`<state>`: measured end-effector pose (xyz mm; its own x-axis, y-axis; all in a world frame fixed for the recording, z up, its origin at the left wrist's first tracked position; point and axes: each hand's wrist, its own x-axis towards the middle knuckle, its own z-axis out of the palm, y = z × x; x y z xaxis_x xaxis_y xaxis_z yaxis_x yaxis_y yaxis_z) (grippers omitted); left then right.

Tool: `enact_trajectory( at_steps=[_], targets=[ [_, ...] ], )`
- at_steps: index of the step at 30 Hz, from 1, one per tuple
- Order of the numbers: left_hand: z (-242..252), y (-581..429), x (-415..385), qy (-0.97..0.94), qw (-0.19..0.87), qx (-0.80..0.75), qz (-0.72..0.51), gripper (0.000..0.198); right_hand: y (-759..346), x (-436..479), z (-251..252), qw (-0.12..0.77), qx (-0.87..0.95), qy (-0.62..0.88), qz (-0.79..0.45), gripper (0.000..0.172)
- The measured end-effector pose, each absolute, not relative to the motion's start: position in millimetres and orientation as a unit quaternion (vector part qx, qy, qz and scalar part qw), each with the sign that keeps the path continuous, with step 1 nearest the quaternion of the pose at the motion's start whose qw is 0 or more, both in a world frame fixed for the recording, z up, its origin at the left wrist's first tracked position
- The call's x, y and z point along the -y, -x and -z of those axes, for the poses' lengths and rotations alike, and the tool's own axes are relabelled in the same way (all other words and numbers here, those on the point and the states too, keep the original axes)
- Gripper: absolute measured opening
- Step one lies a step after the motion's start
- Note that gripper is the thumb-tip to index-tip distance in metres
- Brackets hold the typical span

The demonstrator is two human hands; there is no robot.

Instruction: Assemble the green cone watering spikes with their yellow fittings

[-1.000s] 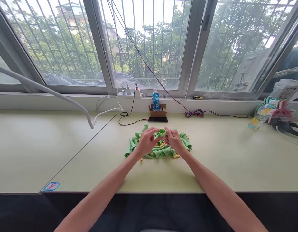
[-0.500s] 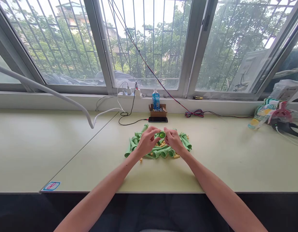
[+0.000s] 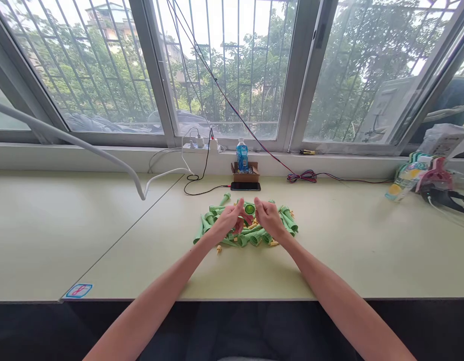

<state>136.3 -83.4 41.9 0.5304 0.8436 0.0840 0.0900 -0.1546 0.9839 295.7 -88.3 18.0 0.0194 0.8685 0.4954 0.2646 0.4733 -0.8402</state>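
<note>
In the middle of the desk, my right hand [image 3: 268, 217] is closed around a hollow green plastic spike [image 3: 249, 209], its round open end facing me. Just left of that spike is my left hand [image 3: 231, 219], thumb raised and fingers apart; whether a fingertip touches the spike I cannot tell. Beneath and around both hands lies a pile of similar green cone-shaped spikes [image 3: 255, 240]. Small yellow plastic pieces [image 3: 274, 242] are mixed among them, and one yellow piece [image 3: 219, 249] lies apart at the near left. My hands cover part of the pile.
Behind the pile are a phone [image 3: 246, 186] on a cable and a small cardboard box [image 3: 246, 177] with a blue-labelled bottle [image 3: 242, 156]. A white bent arm [image 3: 115, 161] reaches over the desk's left side. Bundled wires [image 3: 302, 176] and a clear bottle [image 3: 408, 178] lie right.
My left hand has let go of the spike's rim, its thumb lifting and fingers spreading as it shifts slightly left. My right hand keeps its hold; the spike moves slightly left.
</note>
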Motion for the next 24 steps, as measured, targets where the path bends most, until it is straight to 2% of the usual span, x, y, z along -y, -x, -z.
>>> enact_trajectory(
  at_steps=[4, 10, 24],
  targets=[
    [-40.4, -136.2, 83.0, -0.658, 0.586, -0.345, -0.322, 0.062, -294.5, 92.6, -19.5, 0.54, 0.679, 0.436, -0.24, 0.059],
    [-36.9, -134.3, 80.0, -0.684, 0.569, -0.33, -0.315, 0.055, -296.2, 91.1, -18.9, 0.536, 0.675, 0.442, -0.251, 0.057],
    [-38.9, -134.8, 85.2, -0.781, 0.356, -0.346, -0.378, 0.037, -296.1, 88.3, -18.4, 0.531, 0.66, 0.46, -0.266, 0.056]
  ],
)
